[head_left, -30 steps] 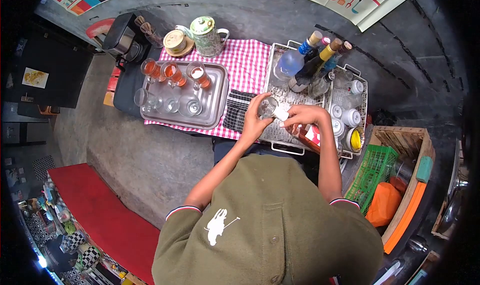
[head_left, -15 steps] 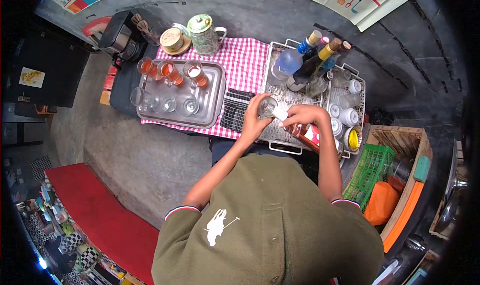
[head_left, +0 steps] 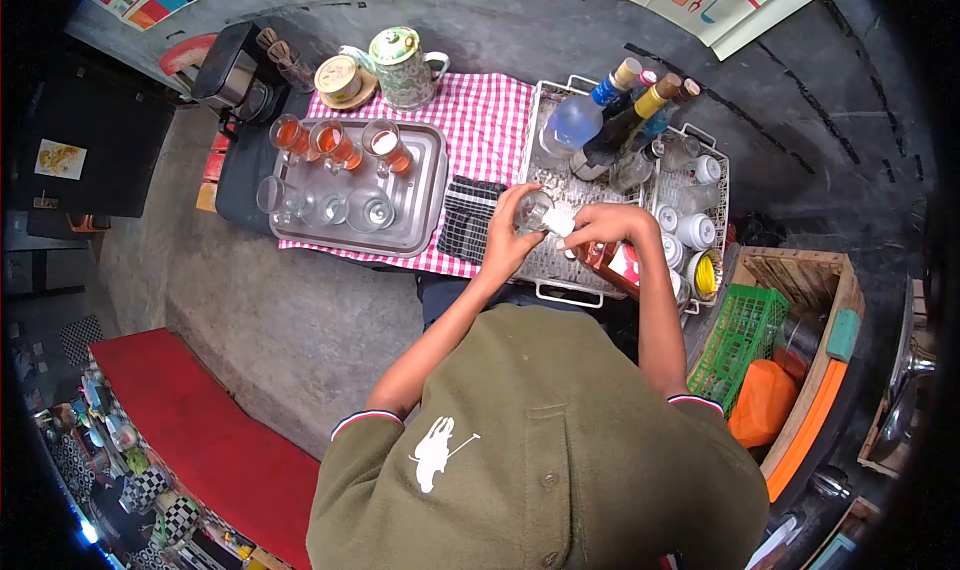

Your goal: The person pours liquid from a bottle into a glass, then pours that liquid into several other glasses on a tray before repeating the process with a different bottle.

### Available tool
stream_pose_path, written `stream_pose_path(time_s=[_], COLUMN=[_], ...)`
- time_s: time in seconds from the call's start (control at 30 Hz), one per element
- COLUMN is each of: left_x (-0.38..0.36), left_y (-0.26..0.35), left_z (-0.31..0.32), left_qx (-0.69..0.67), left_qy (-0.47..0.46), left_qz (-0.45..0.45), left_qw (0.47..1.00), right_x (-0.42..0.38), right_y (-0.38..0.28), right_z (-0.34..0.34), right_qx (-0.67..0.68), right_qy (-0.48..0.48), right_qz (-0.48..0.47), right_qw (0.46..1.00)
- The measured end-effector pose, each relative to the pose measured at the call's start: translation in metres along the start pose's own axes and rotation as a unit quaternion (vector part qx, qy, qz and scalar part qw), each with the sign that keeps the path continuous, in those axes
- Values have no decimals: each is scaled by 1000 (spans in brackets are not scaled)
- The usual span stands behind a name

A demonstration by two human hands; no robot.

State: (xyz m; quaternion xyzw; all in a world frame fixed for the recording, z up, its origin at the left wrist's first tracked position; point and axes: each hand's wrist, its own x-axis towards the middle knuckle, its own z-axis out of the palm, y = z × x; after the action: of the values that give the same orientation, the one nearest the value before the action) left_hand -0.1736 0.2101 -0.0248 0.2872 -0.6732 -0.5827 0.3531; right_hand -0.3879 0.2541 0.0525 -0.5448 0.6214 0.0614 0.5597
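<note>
The left hand (head_left: pixel 503 238) is curling around a small glass (head_left: pixel 534 211), gripping it tilted over the wire rack (head_left: pixel 560 260). The right hand (head_left: pixel 608 228), wrist bent inward, is pinching a white piece (head_left: pixel 560 226) against the glass rim, just above a red-labelled bottle (head_left: pixel 618 268); both forearms are reaching forward, elbows bent.

Red-white gingham cloth (head_left: pixel 480 120), silver tray (head_left: pixel 425 185) w/ amber-filled glasses (head_left: pixel 335 142), blk-white checked towel (head_left: pixel 468 220), green floral teapot (head_left: pixel 400 65), olive shirt (head_left: pixel 540 440) w/ white logo, green crate (head_left: pixel 745 345), orange bag (head_left: pixel 765 400), red bench (head_left: pixel 215 440)
</note>
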Motion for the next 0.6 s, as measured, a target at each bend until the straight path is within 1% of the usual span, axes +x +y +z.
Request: stream_pose_path(time_s=[0.17,0.27,0.37,0.5,0.6], left_x=[1,1,1,1,0], left_y=[-1,-2,-2,-4,-6], left_z=[1,2,2,2,3], left_qx=[17,18,10,0,9], left_qy=[2,3,0,-4,-1], left_qz=[10,10,6,-8,10], left_qw=[1000,1000,1000,1000,1000], right_x=[-2,-7,-4,-4,-7], right_y=[-1,-8,-6,-8,-12], right_z=[0,-1,-2,-1,-1], right_qx=[14,66,19,100,130], right_qy=[-2,-20,-5,-26,-30], right_qz=[6,40,29,68,79], right_qw=[1000,997,999,992,988])
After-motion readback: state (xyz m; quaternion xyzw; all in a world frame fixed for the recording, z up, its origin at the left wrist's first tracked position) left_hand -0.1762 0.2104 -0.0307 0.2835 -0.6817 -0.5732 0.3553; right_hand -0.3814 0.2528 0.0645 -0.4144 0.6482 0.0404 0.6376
